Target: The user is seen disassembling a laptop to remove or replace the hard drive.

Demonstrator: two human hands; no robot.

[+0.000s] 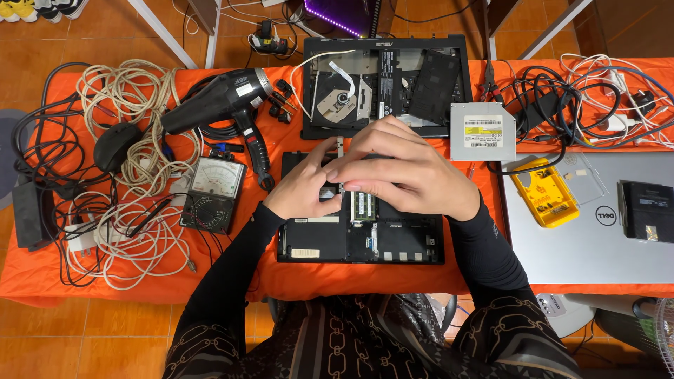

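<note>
A black laptop base (pixel 393 242) lies upside down on the orange cloth with its bottom cover off. Green memory modules (pixel 362 205) show in the open bay. My left hand (pixel 303 188) rests on the base's left side with its fingers curled. My right hand (pixel 407 172) lies over the upper middle of the base, its fingertips meeting the left hand's at a thin metal strip (pixel 340 151). What the fingertips pinch is hidden under them.
A second opened black laptop (pixel 421 77) sits behind. A silver optical drive (pixel 482 130) lies at the right, then a yellow tool case (pixel 545 194) and a silver closed laptop (pixel 597 238). At the left are a black hair dryer (pixel 225 98), an analog multimeter (pixel 213 193) and tangled cables (pixel 126 140).
</note>
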